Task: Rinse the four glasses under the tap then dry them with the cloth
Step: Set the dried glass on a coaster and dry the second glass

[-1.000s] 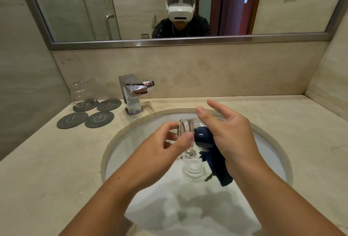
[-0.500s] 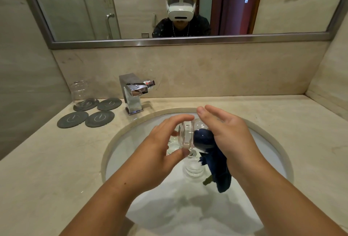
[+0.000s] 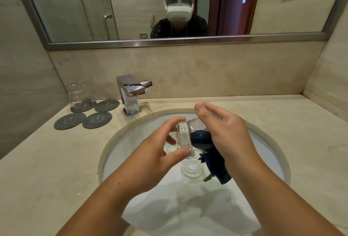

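Over the white basin [image 3: 263, 141] my left hand [image 3: 150, 156] grips the thick base of a clear glass [image 3: 183, 138] held on its side, between thumb and fingers. A dark blue cloth [image 3: 202, 139] is stuffed into the glass's mouth, and its tail hangs down toward the basin. My right hand [image 3: 226, 134] holds the cloth at the glass's mouth, index finger stretched over the top of the glass. Two more glasses stand in the basin, one [image 3: 192, 168] below the held glass, another [image 3: 170, 147] partly hidden behind my left fingers. A fourth glass [image 3: 79, 94] stands on a coaster at the back left.
A chrome tap [image 3: 131, 94] stands behind the basin with no water running. Several dark round coasters [image 3: 97, 120] lie on the beige marble counter [image 3: 47, 160] at the left. A mirror [image 3: 131, 10] spans the back wall, showing a person with a headset.
The glass has turned in my hands and shifted slightly left, its base now facing me more. My right fingers have closed in over the glass. The cloth stays inside it.
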`<state>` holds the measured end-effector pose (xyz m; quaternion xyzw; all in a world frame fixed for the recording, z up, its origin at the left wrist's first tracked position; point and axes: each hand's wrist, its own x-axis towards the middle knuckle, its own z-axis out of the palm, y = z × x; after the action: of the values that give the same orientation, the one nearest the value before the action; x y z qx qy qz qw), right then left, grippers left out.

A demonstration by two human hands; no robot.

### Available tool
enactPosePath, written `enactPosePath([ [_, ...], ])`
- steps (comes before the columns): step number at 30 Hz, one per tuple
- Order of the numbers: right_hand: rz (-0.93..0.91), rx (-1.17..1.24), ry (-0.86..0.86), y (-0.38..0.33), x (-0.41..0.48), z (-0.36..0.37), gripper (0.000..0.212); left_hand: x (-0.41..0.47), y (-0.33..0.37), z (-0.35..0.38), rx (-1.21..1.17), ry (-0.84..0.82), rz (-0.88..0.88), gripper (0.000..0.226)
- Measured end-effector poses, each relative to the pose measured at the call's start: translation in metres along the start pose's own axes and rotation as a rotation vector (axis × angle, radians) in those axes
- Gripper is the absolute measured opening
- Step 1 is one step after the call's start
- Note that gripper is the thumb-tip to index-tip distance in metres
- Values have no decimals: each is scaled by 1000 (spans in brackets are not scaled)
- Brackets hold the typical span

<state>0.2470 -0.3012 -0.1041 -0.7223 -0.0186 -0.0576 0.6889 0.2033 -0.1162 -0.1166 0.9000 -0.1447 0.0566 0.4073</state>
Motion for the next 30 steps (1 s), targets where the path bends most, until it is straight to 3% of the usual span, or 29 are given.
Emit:
enactPosePath([
  [2, 27, 4, 11, 1, 0, 2, 78, -1, 2, 1, 69, 23, 46, 60],
  [4, 29, 9, 18, 0, 0, 2, 69, 0, 0, 1, 85, 49, 68, 65],
  [8, 5, 61, 67, -1, -1, 0, 57, 3, -2, 2, -107, 55, -3, 69],
  [15, 15, 42, 34, 3, -1, 6, 68, 6, -7, 4, -200, 80, -52, 47],
  [22, 73, 122, 9, -3, 1, 0, 33, 3, -5, -2, -141, 62, 11, 57],
  [27, 120, 151, 38, -5, -1, -4, 48, 4, -8, -3, -245, 66, -18, 58],
  [30, 135, 177, 79, -4, 0, -3, 46, 6, -7, -1, -314, 88, -45, 57],
])
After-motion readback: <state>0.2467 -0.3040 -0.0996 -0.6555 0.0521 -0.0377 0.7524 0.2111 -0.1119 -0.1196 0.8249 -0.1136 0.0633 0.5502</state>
